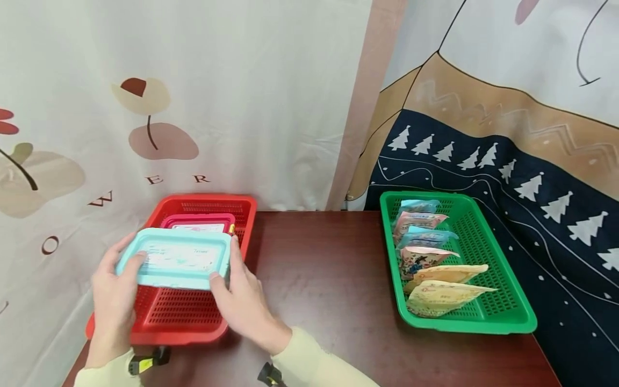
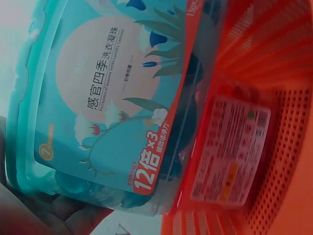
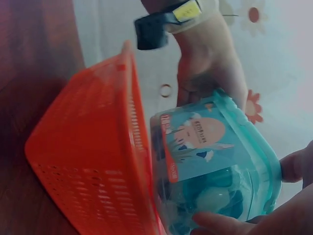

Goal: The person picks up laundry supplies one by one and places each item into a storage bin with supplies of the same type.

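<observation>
A teal-lidded tub of laundry capsules (image 1: pixel 186 258) is held above the red basket (image 1: pixel 186 338). My left hand (image 1: pixel 113 287) grips its left end, thumb on the lid. On the right end, my right hand (image 1: pixel 244 301) grips it with the thumb over the lid's edge. The left wrist view shows the tub's printed label and clear wall, with teal capsules (image 2: pixel 183 132) behind it. Behind the tub, a second box with a crimson lid (image 1: pixel 198 219) stands in the basket, partly hidden; its pale label (image 2: pixel 232 149) shows in the left wrist view.
Across the brown table (image 1: pixel 329 279), a green basket (image 1: pixel 503 279) stands at the right. It holds a row of several upright packets, blue, pink and yellow (image 1: pixel 442 298). A printed curtain (image 1: pixel 271 107) hangs behind the table and along its left side.
</observation>
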Demonstrator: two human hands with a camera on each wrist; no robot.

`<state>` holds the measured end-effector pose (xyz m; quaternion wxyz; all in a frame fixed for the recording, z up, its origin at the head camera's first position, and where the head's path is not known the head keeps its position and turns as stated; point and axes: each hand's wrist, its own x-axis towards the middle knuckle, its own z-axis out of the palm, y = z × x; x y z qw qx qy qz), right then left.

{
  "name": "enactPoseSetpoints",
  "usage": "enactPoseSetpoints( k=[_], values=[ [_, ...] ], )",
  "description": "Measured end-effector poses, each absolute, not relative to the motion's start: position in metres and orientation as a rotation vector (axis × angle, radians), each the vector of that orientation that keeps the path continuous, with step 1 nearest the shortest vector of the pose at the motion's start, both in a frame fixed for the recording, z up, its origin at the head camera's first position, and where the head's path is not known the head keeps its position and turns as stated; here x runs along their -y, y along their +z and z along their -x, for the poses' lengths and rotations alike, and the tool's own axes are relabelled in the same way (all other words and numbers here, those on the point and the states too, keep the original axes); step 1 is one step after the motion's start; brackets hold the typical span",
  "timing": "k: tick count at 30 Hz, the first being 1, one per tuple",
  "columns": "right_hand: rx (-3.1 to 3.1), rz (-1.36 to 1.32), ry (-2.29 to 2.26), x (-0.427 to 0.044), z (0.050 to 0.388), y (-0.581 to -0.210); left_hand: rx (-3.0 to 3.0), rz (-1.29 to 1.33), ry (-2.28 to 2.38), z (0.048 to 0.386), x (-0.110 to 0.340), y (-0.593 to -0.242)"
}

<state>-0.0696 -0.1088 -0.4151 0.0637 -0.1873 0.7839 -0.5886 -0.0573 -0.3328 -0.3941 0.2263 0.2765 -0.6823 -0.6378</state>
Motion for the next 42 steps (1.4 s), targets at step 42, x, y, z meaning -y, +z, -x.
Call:
enactPoseSetpoints(
  k=[42],
  values=[
    [-2.029,0.019,-1.713,0.173,0.068,-0.429,3.089,-0.703,-1.123,0.066,0.39,-0.404]
  ],
)
